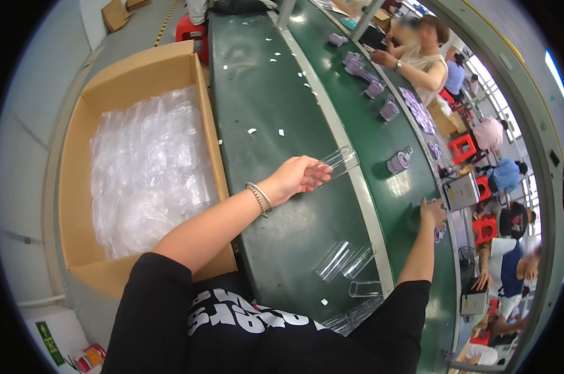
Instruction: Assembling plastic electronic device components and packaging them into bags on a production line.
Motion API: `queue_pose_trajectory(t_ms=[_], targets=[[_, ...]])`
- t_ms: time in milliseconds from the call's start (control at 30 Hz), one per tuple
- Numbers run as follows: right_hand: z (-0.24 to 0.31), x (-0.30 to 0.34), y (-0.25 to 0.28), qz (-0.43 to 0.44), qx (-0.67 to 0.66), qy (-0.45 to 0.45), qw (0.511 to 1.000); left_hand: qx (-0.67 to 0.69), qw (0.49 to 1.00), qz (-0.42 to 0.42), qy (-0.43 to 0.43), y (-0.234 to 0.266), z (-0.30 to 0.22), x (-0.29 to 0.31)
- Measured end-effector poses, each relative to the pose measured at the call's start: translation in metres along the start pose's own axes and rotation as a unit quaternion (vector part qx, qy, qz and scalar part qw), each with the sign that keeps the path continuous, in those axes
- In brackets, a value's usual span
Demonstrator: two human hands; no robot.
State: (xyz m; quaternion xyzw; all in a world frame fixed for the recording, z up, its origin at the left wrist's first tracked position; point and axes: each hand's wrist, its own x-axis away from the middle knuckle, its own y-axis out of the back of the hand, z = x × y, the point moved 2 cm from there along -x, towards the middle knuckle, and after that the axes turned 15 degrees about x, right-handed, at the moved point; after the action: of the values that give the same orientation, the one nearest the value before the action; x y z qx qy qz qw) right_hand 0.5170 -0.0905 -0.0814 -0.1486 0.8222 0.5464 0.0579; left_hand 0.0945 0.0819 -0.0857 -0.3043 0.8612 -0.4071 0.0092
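In my left hand (298,174) I hold a clear plastic case (339,163), open-ended and box-like, over the green table (263,206); the fingers close on its near end. My right hand (433,214) reaches across to the far edge of the green conveyor belt (391,206), fingers spread. Beside its wrist a lavender part (439,234) shows, partly hidden; I see nothing plainly gripped. Farther up the belt stands a lavender gadget (399,162) with a grey body. Several more clear cases (333,260) lie near my body, some partly covered by my right sleeve.
A large open carton (76,187) on my left holds many clear plastic pieces in film. Several lavender gadgets (374,89) stand along the belt, and flat lavender parts (417,111) lie beyond it. A metal rail (366,199) divides table and belt. Across sits a co-worker (422,65).
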Motion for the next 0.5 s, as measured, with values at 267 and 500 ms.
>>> queue_pose_trajectory(t_ms=[267, 500], targets=[[-0.022, -0.005, 0.003, -0.171, -0.299, 0.063, 0.937, 0.04, 0.998, 0.041, -0.027, -0.007, 0.002, 0.007], [-0.056, 0.093, 0.113, -0.049, -0.739, 0.295, 0.603, 0.02, 0.99, 0.122, 0.071, -0.005, 0.011, 0.014]])
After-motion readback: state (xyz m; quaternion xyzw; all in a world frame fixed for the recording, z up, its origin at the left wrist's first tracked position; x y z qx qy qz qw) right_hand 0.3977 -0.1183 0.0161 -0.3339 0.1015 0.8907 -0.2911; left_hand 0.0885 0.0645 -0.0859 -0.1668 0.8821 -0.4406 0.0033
